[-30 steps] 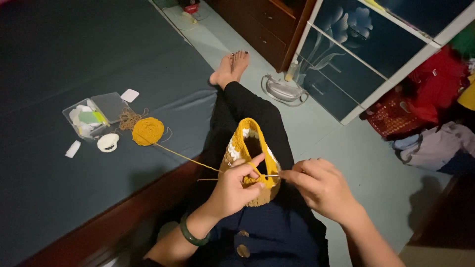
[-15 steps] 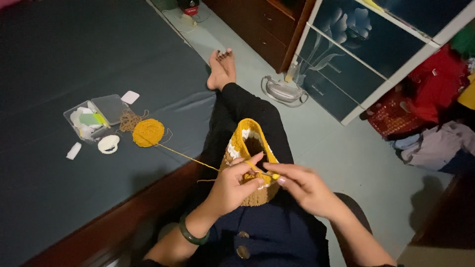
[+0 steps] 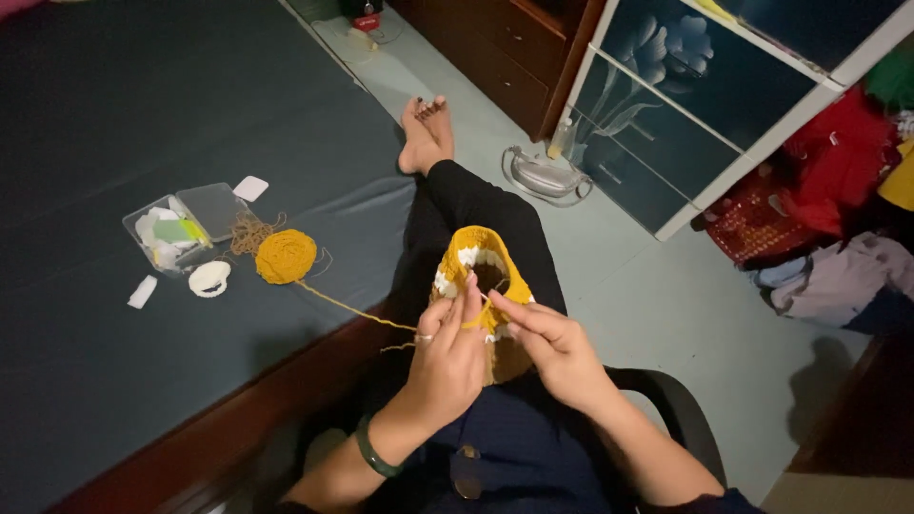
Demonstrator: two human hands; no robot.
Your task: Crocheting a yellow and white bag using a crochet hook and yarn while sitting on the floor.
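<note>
Closer together than a second ago: right hand (image 3: 562, 357) drawn in toward left hand (image 3: 447, 357), fingertips now nearly meeting over the lap. Rests on the dark-trousered thigh, rim up, the yellow-and-white crochet piece (image 3: 476, 259), just beyond the knuckles. Left grip pinching the near rim of the piece, index finger raised with the yellow strand (image 3: 352, 309) running past it; right grip pressed together on something thin and yellow at the rim, hook or yarn, cannot tell which. Runs taut from the hands up onto the bed (image 3: 95, 114) to the yarn ball (image 3: 286, 257), which lies beside a clear plastic box (image 3: 176, 228) and a small white roll (image 3: 209, 278). Looks like mid-stitch work along the rim, by the pose of the fingers. Calls next for steady tension on the strand and a small, precise motion of the right fingertips, with the left pinch holding the rim still. Well apart on the floor, an iron (image 3: 545, 176).
</note>
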